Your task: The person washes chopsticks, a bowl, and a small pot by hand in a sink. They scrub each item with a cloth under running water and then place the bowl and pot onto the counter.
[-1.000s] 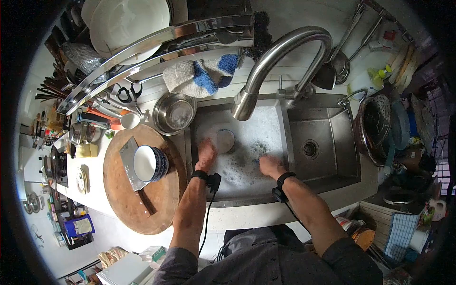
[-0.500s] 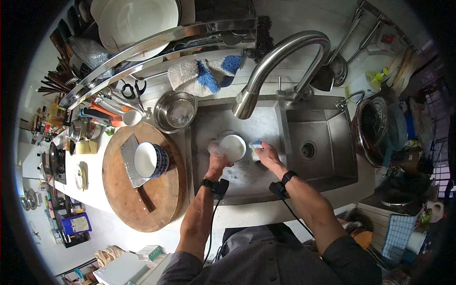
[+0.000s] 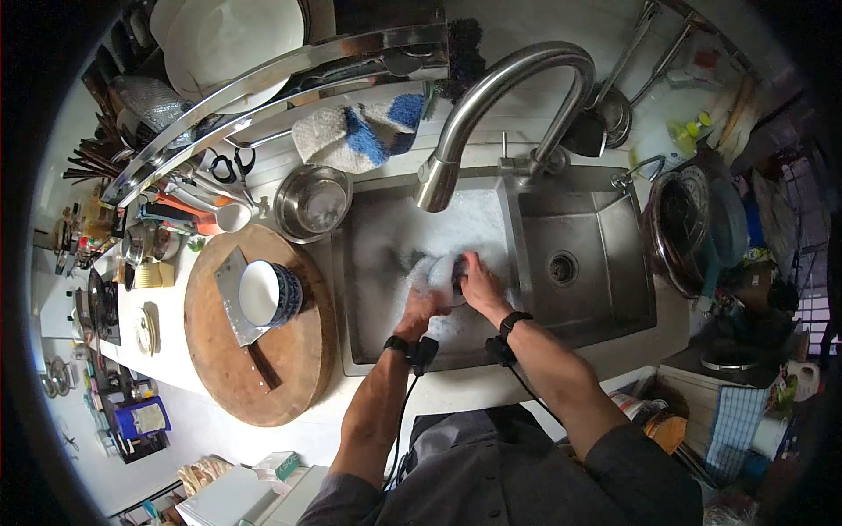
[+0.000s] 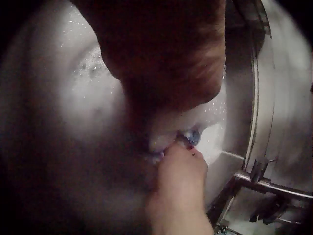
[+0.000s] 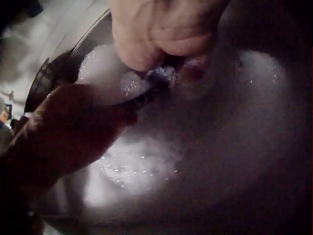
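In the head view, both hands meet over the suds in the large sink basin (image 3: 377, 324). My left hand (image 3: 425, 307) grips a foam-covered bowl (image 3: 430, 273), now tilted, from its near left side. On the right side, my right hand (image 3: 481, 285) presses a small blue-and-white sponge (image 5: 161, 77) against the bowl; its fingers are curled around the sponge and partly hidden. The left wrist view shows the right hand (image 4: 181, 171) close below the dark left hand (image 4: 166, 54). Foam hides much of the bowl.
A steel faucet (image 3: 438, 180) arches over the basin. Left of it, a round chopping board (image 3: 210, 368) bears a cleaver (image 3: 232, 289) and stacked blue-patterned bowls (image 3: 288, 294). A steel pot (image 3: 289, 210) stands at the back left corner. The smaller basin (image 3: 605, 254) adjoins on the right.
The hands were apart with the bowl low in the suds; the left hand then lifted it, and the right hand came up with the sponge. Now they have come together and the bowl is tilted.
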`<state>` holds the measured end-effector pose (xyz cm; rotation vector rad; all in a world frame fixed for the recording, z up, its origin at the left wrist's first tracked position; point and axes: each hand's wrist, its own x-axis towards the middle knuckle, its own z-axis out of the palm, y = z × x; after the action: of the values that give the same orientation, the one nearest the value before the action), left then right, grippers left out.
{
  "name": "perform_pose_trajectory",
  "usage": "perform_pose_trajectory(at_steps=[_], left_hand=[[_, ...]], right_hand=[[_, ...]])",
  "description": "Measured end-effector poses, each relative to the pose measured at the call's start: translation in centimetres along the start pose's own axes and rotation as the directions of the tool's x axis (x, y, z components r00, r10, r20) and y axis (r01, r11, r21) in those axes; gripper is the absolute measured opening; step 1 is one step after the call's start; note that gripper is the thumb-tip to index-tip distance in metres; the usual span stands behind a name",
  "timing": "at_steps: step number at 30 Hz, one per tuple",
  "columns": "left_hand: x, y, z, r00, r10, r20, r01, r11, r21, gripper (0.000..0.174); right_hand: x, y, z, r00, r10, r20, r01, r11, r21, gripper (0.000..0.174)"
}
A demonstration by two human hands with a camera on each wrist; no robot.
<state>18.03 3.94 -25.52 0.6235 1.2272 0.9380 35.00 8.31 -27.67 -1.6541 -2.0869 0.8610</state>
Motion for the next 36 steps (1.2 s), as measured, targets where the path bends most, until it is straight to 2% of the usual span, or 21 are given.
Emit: perform_pose_trajectory(at_steps=[3,4,6,10,11,12,14,16,18,20,21,23,24,26,27,28,29,30,32,34,36], left_hand=[[0.0,-0.1,0.8,0.997,-0.018,-0.074,0.007,0.989,-0.148,0.071],[0.0,-0.1,0.8,0.997,-0.018,-0.073,0.007,0.989,-0.15,0.071],[0.3,-1.3,0.5,0.992,0.007,-0.123,-0.022,0.992,-0.123,0.068],[0.7,-2.3,-0.1,0.991,0.047,-0.128,-0.051,0.998,-0.034,0.059],[0.3,-2.1,-0.1,0.991,0.118,-0.056,-0.113,0.99,0.083,0.052],[0.0,-1.9,0.0,0.984,0.177,0.025,-0.179,0.965,0.193,0.045],[-0.3,-1.1,-0.7,0.995,0.091,0.043,-0.096,0.986,0.137,0.038],[-0.2,-0.4,-1.4,0.998,0.003,0.063,-0.008,0.997,0.078,0.033],[0.2,0.8,-1.6,0.995,-0.077,0.056,0.064,0.978,0.198,0.031],[0.0,1.1,-1.4,0.997,-0.076,0.033,0.068,0.98,0.187,0.029],[0.3,0.6,-1.4,0.999,-0.046,-0.025,0.05,0.981,0.189,0.03],[0.8,-0.7,-1.4,0.996,-0.016,-0.082,0.031,0.982,0.189,0.031],[0.8,-1.8,-1.5,0.994,0.058,-0.097,-0.032,0.968,0.247,0.033],[1.6,-3.9,-1.7,0.985,0.137,-0.109,-0.098,0.947,0.305,0.035],[2.2,-4.9,-1.7,0.976,0.084,-0.203,-0.007,0.936,0.353,0.036],[2.7,-5.8,-1.9,0.954,0.035,-0.296,0.088,0.916,0.391,0.038],[2.4,-5.4,-2.1,0.978,-0.021,-0.209,0.083,0.952,0.296,0.025],[2.2,-5.2,-3.1,0.978,-0.021,-0.209,0.084,0.951,0.297,0.025],[1.9,-4.4,-5.1,0.974,-0.117,0.195,0.046,0.941,0.334,0.025],[0.7,-2.6,-3.7,0.977,-0.143,0.157,0.094,0.955,0.282,0.023],[1.0,-4.1,-3.1,0.999,-0.037,-0.016,0.039,0.993,0.115,0.031]], right_hand=[[0.2,-0.2,1.5,0.907,0.408,0.099,-0.403,0.913,-0.065,0.052],[0.3,-0.4,1.9,0.908,0.408,0.099,-0.403,0.913,-0.067,0.052],[0.4,-1.1,1.8,0.667,0.57,0.479,-0.736,0.601,0.311,0.054],[0.0,-0.7,1.8,0.717,0.501,0.485,-0.67,0.687,0.281,0.056],[0.2,-0.4,2.3,0.842,0.47,0.265,-0.507,0.857,0.092,0.057],[0.2,0.0,2.7,0.934,0.353,0.059,-0.341,0.928,-0.15,0.059],[0.6,-0.3,0.7,0.958,0.28,0.058,-0.26,0.938,-0.231,0.054],[0.3,-2.6,-2.6,0.987,-0.039,0.154,0.08,0.96,-0.269,0.044],[0.4,-2.2,-2.2,0.964,-0.009,0.267,0.077,0.967,-0.243,0.047],[0.5,-1.3,-0.5,0.937,0.234,0.258,-0.182,0.961,-0.211,0.045],[0.7,-0.2,1.3,0.938,0.235,0.255,-0.183,0.96,-0.212,0.045],[0.9,1.4,4.9,0.857,0.471,0.208,-0.456,0.882,-0.12,0.039],[0.3,1.0,5.2,0.857,0.471,0.208,-0.455,0.882,-0.123,0.039],[-0.6,0.1,5.6,0.694,0.62,0.365,-0.718,0.634,0.287,0.032],[-0.8,-0.1,5.6,0.606,0.642,0.47,-0.79,0.42,0.446,0.031],[-0.6,-0.1,5.5,0.607,0.642,0.469,-0.79,0.42,0.447,0.031],[-0.4,0.2,5.3,0.748,0.559,0.357,-0.644,0.743,0.185,0.029],[-0.3,-0.2,4.6,0.863,0.409,0.297,-0.388,0.913,-0.131,0.028],[-1.0,-0.9,2.4,0.925,0.32,0.206,-0.28,0.939,-0.202,0.029],[-0.6,-1.9,0.5,0.918,0.258,0.3,-0.18,0.947,-0.266,0.029],[-0.2,0.3,2.8,0.888,0.353,0.295,-0.287,0.926,-0.245,0.028]])
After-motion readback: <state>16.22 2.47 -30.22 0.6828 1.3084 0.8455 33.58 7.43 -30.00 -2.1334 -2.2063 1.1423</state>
